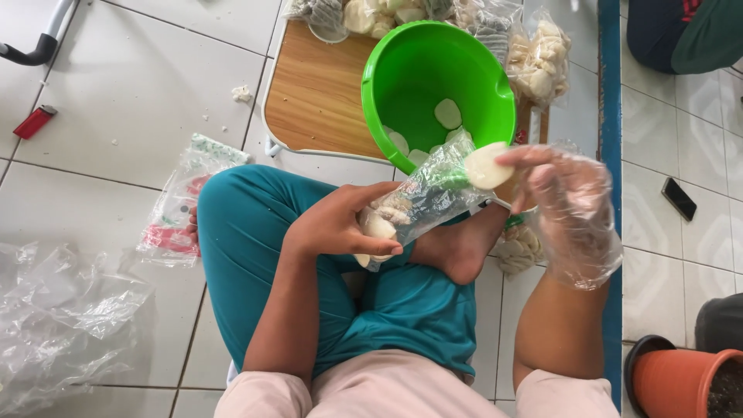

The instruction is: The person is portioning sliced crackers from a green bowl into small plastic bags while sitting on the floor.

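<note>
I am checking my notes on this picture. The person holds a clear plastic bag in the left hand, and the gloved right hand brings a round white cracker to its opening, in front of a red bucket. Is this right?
Not quite: the bucket is green, not red, as the head view shows. The rest holds: the left hand grips the clear plastic bag, and the gloved right hand holds a round white cracker at its opening.

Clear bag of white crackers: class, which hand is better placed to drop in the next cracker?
Right. The gloved right hand holds a white cracker at the mouth of the clear bag, while the left hand grips the bag's lower end.
</note>
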